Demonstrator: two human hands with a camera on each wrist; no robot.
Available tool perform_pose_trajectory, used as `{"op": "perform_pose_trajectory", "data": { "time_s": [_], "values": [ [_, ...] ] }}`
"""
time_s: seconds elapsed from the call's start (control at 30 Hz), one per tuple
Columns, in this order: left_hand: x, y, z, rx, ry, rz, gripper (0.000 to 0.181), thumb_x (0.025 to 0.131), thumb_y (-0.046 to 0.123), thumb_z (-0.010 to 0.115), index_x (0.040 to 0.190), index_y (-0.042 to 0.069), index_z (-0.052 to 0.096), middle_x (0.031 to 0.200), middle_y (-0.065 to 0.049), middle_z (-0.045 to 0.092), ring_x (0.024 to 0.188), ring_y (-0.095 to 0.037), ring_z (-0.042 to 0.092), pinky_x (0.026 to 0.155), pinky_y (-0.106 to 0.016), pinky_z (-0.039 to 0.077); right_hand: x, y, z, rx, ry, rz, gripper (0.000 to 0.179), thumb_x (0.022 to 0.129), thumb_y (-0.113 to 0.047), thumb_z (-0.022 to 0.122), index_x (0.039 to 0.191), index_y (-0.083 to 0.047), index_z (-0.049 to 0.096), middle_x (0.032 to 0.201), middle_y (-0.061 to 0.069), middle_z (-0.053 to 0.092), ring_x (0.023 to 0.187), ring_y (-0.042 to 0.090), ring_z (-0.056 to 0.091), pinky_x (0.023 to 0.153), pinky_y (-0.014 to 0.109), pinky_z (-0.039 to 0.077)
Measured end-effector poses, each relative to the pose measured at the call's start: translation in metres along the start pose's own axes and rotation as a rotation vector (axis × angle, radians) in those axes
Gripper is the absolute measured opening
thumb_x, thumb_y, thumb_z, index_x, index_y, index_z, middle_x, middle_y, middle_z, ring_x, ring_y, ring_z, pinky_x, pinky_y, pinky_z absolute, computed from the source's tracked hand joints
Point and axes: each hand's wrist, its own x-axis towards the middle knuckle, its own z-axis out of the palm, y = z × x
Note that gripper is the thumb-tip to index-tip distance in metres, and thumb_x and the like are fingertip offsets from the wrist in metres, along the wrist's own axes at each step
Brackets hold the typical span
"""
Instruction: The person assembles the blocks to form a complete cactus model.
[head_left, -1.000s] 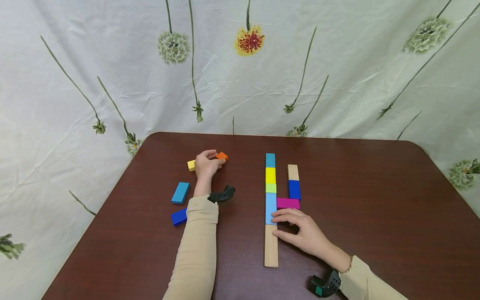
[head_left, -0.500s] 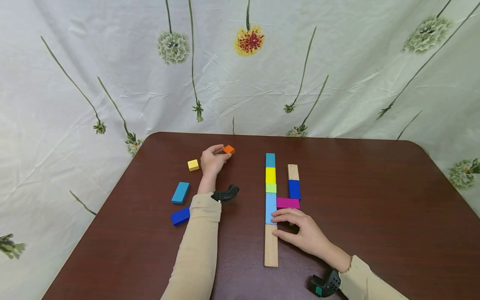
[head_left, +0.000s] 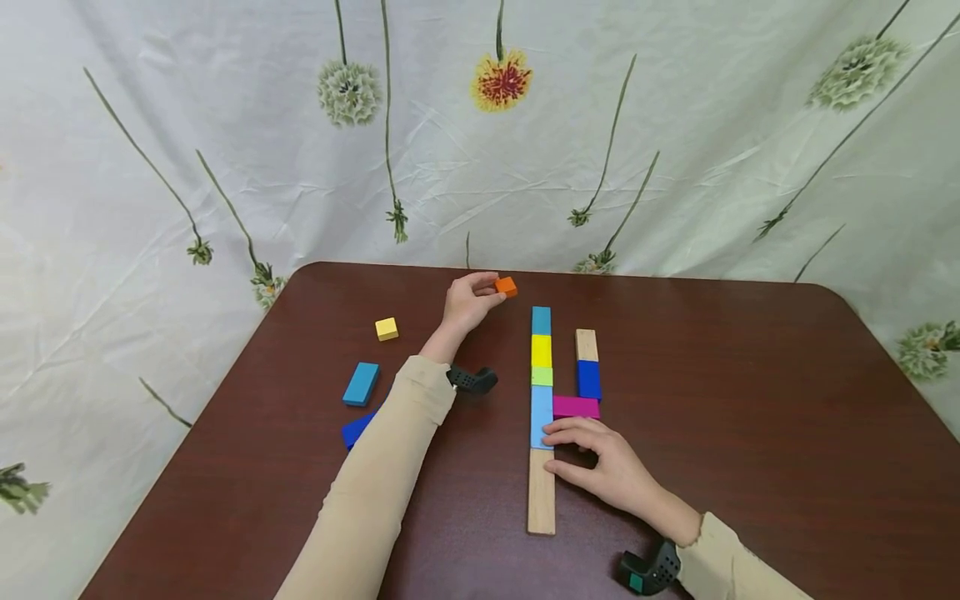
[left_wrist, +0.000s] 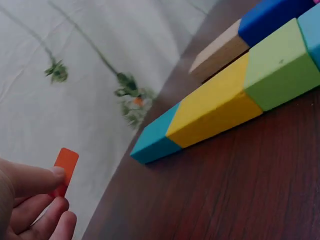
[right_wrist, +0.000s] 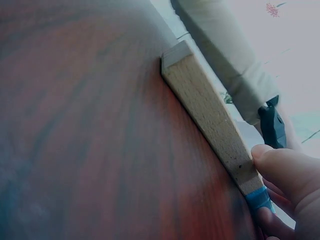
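Between thumb and fingers, my left hand (head_left: 468, 304) pinches a small orange block (head_left: 507, 287) near the table's far edge. In the left wrist view, the orange block (left_wrist: 67, 164) is seen beyond the row's teal end block (left_wrist: 155, 136). A straight row runs away from me: a long plain wood block (head_left: 542, 504), a light blue block (head_left: 541, 404), a green one (head_left: 542, 377), a yellow one (head_left: 541, 351) and a teal one (head_left: 541, 320). My right hand (head_left: 611, 467) rests at the row, fingers touching the light blue block and thumb at the wood block.
A magenta block (head_left: 577, 407) adjoins the row's right side, leading to a dark blue block (head_left: 588, 379) and a short wood block (head_left: 587, 344). Loose on the left lie a yellow cube (head_left: 386, 329), a blue block (head_left: 362, 384) and a darker blue block (head_left: 356, 430), partly hidden by my sleeve.
My left hand has carried the orange block to the right and toward the far edge, uncovering the yellow cube. The right hand and the row have stayed put.
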Motion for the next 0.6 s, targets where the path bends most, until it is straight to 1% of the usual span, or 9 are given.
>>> {"op": "perform_pose_trajectory", "data": {
  "time_s": [0.1,0.3,0.43,0.6],
  "values": [
    [0.005,0.006,0.006,0.033,-0.039,0.014,0.040,0.084,0.011,0.071,0.123,0.005,0.062,0.120,-0.010,0.061,0.103,-0.023,0.060,0.085,-0.031,0.050,0.000,0.000,0.000,0.004,0.004,-0.006,0.027,0.080,-0.025,0.076,0.105,-0.020,0.070,0.115,-0.010,0.062,0.109,0.013,0.055,0.086,0.033,0.048],
    [0.009,0.015,0.019,0.139,-0.121,0.048,0.040,0.086,0.011,0.069,0.125,0.004,0.060,0.121,-0.011,0.059,0.103,-0.023,0.059,0.084,-0.031,0.050,0.000,0.001,0.000,0.004,0.005,-0.007,0.027,0.080,-0.026,0.076,0.106,-0.020,0.070,0.115,-0.011,0.062,0.110,0.013,0.055,0.087,0.033,0.048],
    [0.011,0.018,0.030,0.201,-0.153,0.072,0.040,0.087,0.011,0.067,0.126,0.006,0.059,0.121,-0.010,0.060,0.102,-0.022,0.059,0.082,-0.029,0.050,0.000,0.001,0.000,0.003,-0.004,0.005,0.027,0.080,-0.028,0.076,0.106,-0.022,0.070,0.116,-0.012,0.062,0.111,0.012,0.054,0.089,0.034,0.047],
    [0.014,0.023,0.042,0.230,-0.183,0.090,0.039,0.089,0.011,0.065,0.128,0.007,0.058,0.120,-0.010,0.060,0.102,-0.022,0.058,0.082,-0.029,0.050,0.000,0.001,-0.001,0.003,-0.014,0.021,0.027,0.081,-0.030,0.075,0.106,-0.022,0.070,0.117,-0.014,0.061,0.112,0.012,0.053,0.091,0.036,0.046]
  ]
}}
